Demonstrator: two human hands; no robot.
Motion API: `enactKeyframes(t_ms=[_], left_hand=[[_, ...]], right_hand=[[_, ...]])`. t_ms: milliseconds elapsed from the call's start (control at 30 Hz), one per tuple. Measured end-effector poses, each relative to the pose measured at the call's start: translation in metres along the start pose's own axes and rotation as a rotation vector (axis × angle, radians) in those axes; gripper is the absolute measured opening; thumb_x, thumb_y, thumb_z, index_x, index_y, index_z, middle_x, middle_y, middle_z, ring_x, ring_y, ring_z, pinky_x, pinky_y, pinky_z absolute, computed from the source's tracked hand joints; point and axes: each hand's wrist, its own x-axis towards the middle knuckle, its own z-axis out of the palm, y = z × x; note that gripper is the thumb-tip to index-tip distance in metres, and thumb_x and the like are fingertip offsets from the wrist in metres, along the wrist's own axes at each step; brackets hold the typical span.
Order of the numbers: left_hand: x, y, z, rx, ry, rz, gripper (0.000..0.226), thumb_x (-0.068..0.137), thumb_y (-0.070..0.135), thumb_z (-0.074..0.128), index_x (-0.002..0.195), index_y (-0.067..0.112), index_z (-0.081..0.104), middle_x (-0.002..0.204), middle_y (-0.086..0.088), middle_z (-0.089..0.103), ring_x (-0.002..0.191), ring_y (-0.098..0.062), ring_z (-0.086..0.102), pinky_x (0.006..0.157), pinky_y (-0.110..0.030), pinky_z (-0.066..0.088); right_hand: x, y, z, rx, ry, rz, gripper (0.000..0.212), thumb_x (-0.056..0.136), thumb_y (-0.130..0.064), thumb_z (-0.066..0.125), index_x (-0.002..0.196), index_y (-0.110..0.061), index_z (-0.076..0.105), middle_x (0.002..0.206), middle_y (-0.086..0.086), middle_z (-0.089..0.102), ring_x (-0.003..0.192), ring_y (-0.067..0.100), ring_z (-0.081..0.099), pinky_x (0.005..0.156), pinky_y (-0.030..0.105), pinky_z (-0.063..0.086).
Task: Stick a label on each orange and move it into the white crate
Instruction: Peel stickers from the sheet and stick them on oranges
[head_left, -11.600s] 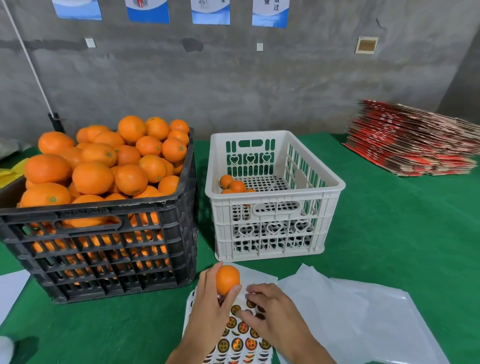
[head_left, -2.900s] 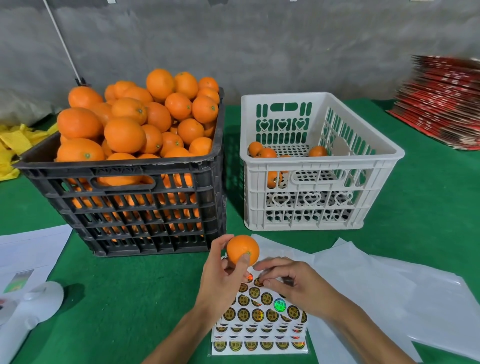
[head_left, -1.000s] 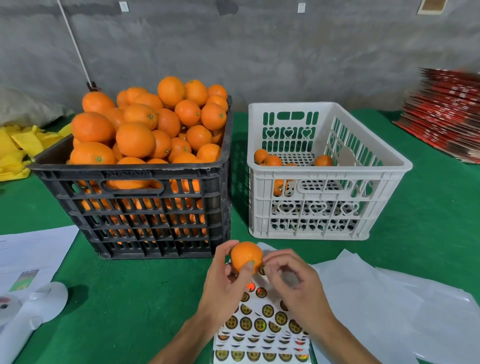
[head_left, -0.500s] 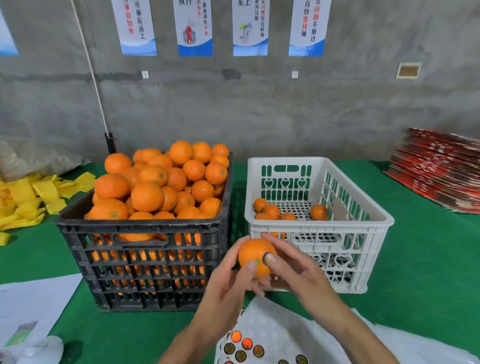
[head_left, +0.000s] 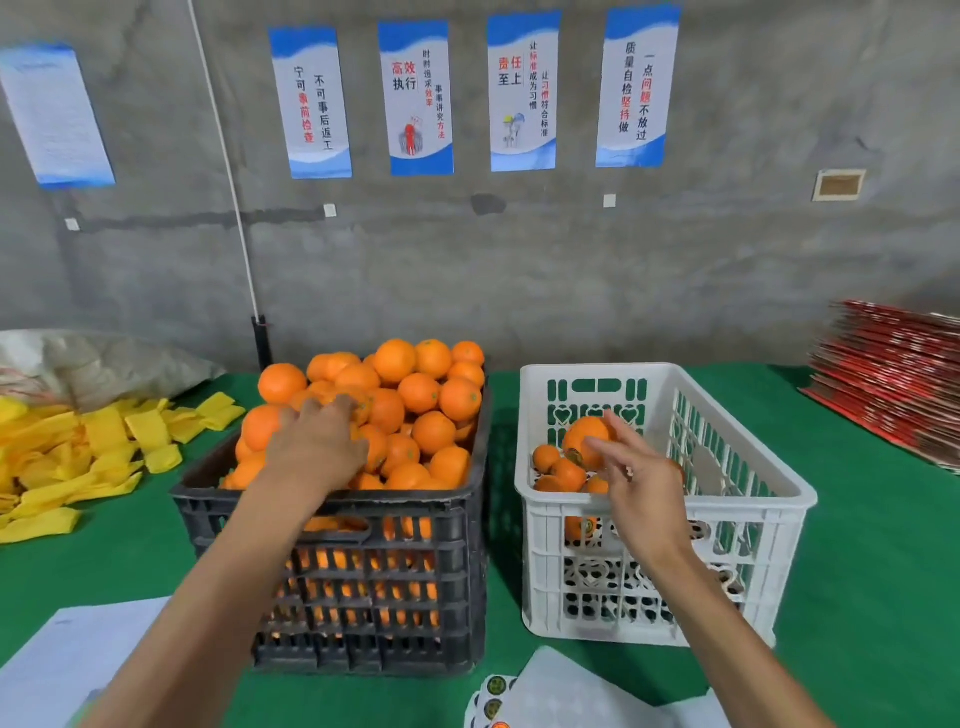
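A black crate (head_left: 332, 506) on the left is heaped with unlabelled oranges (head_left: 415, 395). My left hand (head_left: 317, 441) lies palm down on the heap, its fingers curled over one orange (head_left: 361, 408). To its right stands the white crate (head_left: 753, 499), with a few labelled oranges (head_left: 558, 470) on its floor. My right hand (head_left: 636, 470) hovers over the crate's near side with fingers spread. A labelled orange (head_left: 584, 439) is just past its fingertips, above the others. Only the top edge of the label sheet (head_left: 493, 693) shows at the bottom.
White backing sheets (head_left: 571, 696) lie in front of the white crate and a paper (head_left: 62, 660) at the lower left. Yellow foam sleeves (head_left: 78, 452) are piled at the left. A stack of red flat cartons (head_left: 893, 374) sits at the far right on the green table.
The label went onto the orange, then my right hand carried it over the white crate and spread its fingers. My left hand let go and went to the black crate's heap.
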Motion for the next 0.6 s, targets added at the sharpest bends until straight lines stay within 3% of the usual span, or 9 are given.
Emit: enactKeyframes(t_ms=[67, 133, 200, 267, 367, 433, 600], left_hand=[[0.006, -0.01, 0.005, -0.038, -0.101, -0.025, 0.063, 0.095, 0.035, 0.072, 0.15, 0.027, 0.044, 0.137, -0.018, 0.051, 0.129, -0.042, 0.051, 0.106, -0.05, 0.046], [0.008, -0.015, 0.007, -0.116, -0.085, 0.008, 0.065, 0.088, 0.032, 0.081, 0.143, 0.025, 0.048, 0.123, -0.016, 0.056, 0.116, -0.04, 0.058, 0.092, -0.046, 0.051], [0.006, -0.016, 0.007, -0.164, -0.007, 0.042, 0.065, 0.084, 0.031, 0.087, 0.139, 0.024, 0.054, 0.124, -0.017, 0.062, 0.114, -0.039, 0.06, 0.082, -0.041, 0.047], [-0.008, -0.014, 0.01, -0.287, 0.183, 0.1, 0.066, 0.083, 0.035, 0.088, 0.139, 0.026, 0.056, 0.126, -0.016, 0.066, 0.113, -0.037, 0.062, 0.077, -0.04, 0.046], [-0.051, 0.006, 0.018, -0.678, 0.437, 0.244, 0.063, 0.086, 0.045, 0.084, 0.142, 0.038, 0.053, 0.138, 0.007, 0.06, 0.121, -0.016, 0.06, 0.09, -0.032, 0.051], [-0.088, 0.024, 0.029, -0.852, 0.479, 0.349, 0.06, 0.089, 0.049, 0.081, 0.142, 0.046, 0.051, 0.141, 0.023, 0.054, 0.127, 0.0, 0.055, 0.095, -0.02, 0.049], [-0.152, 0.053, 0.09, -0.872, 0.385, 0.553, 0.061, 0.091, 0.046, 0.078, 0.144, 0.034, 0.052, 0.147, 0.016, 0.051, 0.136, -0.007, 0.052, 0.103, -0.015, 0.045]], right_hand=[[0.002, 0.003, 0.001, -0.025, 0.034, 0.007, 0.039, 0.099, 0.01, 0.054, 0.123, -0.013, 0.072, 0.155, -0.012, 0.042, 0.143, 0.005, 0.037, 0.111, 0.009, 0.032], [0.003, 0.003, 0.001, -0.039, 0.042, -0.011, 0.042, 0.099, 0.012, 0.05, 0.124, -0.015, 0.071, 0.153, -0.015, 0.042, 0.141, 0.0, 0.034, 0.11, 0.004, 0.027], [-0.001, 0.004, 0.001, -0.018, 0.05, -0.024, 0.043, 0.099, 0.012, 0.048, 0.122, -0.016, 0.073, 0.15, -0.013, 0.047, 0.14, 0.0, 0.038, 0.11, 0.004, 0.027], [-0.009, 0.005, 0.002, 0.0, 0.082, -0.056, 0.043, 0.099, 0.012, 0.048, 0.119, -0.017, 0.074, 0.146, -0.011, 0.054, 0.137, -0.001, 0.045, 0.116, 0.014, 0.033], [-0.021, 0.006, 0.004, 0.029, 0.139, -0.151, 0.044, 0.097, 0.013, 0.049, 0.116, -0.017, 0.074, 0.135, -0.01, 0.063, 0.13, -0.006, 0.052, 0.113, 0.015, 0.038], [-0.03, 0.008, 0.007, 0.036, 0.172, -0.218, 0.042, 0.096, 0.013, 0.049, 0.114, -0.014, 0.075, 0.129, -0.008, 0.067, 0.126, 0.0, 0.057, 0.11, 0.019, 0.043], [-0.068, 0.019, 0.015, 0.028, 0.115, -0.323, 0.036, 0.097, 0.005, 0.047, 0.115, -0.008, 0.075, 0.123, -0.003, 0.071, 0.12, 0.01, 0.064, 0.105, 0.027, 0.049]])
